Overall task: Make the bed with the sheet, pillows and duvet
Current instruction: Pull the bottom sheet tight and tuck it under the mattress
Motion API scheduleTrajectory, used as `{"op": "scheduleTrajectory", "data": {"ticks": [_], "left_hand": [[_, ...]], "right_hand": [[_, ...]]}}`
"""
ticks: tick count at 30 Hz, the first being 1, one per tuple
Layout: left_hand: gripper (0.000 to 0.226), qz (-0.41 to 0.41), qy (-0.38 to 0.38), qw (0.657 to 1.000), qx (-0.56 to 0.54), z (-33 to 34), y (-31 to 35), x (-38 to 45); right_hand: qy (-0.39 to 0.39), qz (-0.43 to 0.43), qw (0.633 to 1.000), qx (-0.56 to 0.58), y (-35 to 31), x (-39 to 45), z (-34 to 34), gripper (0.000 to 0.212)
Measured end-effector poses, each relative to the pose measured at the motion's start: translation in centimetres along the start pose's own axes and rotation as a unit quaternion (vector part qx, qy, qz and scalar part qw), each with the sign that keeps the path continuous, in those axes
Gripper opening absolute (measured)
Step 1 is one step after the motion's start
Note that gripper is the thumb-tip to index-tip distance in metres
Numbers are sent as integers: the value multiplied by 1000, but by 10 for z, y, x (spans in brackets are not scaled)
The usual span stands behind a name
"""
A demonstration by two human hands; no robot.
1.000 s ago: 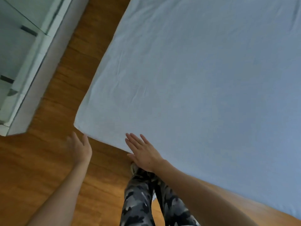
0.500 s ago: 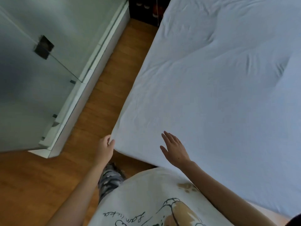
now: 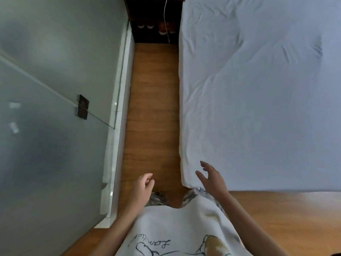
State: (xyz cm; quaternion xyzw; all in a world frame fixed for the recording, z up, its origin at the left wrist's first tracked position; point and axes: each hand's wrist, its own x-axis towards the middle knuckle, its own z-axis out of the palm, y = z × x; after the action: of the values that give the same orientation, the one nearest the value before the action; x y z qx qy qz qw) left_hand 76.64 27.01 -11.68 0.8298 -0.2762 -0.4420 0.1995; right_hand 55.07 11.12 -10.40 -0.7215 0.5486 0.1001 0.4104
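One bed in the room, white sheet already over it, wrinkled toward the head end. Wood floor ran along its near side; frosted glass panel stood across that strip. Dark shelf at the strip's far end held about four shoes, blurry. Two hands: left hand off the bed, over the floor, fingers loosely curled, empty. Right hand at the sheet's foot corner, fingers spread, gripping nothing.

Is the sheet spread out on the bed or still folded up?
Spread out. The sheet lies flat over the whole bed, down to the near corner, with only some wrinkles. Neither hand holds it.
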Motion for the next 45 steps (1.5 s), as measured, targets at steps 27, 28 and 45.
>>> {"op": "scheduleTrajectory", "data": {"ticks": [27,28,45], "left_hand": [[35,146,17,988,43,-284,341,437],[34,156,17,987,42,-290,363,454],[34,331,-258,877,232,-261,672,794]], "right_hand": [[103,29,991,77,-237,379,-227,61],[107,26,991,79,-245,396,-243,61],[242,261,913,199,-272,617,-374,67]]}}
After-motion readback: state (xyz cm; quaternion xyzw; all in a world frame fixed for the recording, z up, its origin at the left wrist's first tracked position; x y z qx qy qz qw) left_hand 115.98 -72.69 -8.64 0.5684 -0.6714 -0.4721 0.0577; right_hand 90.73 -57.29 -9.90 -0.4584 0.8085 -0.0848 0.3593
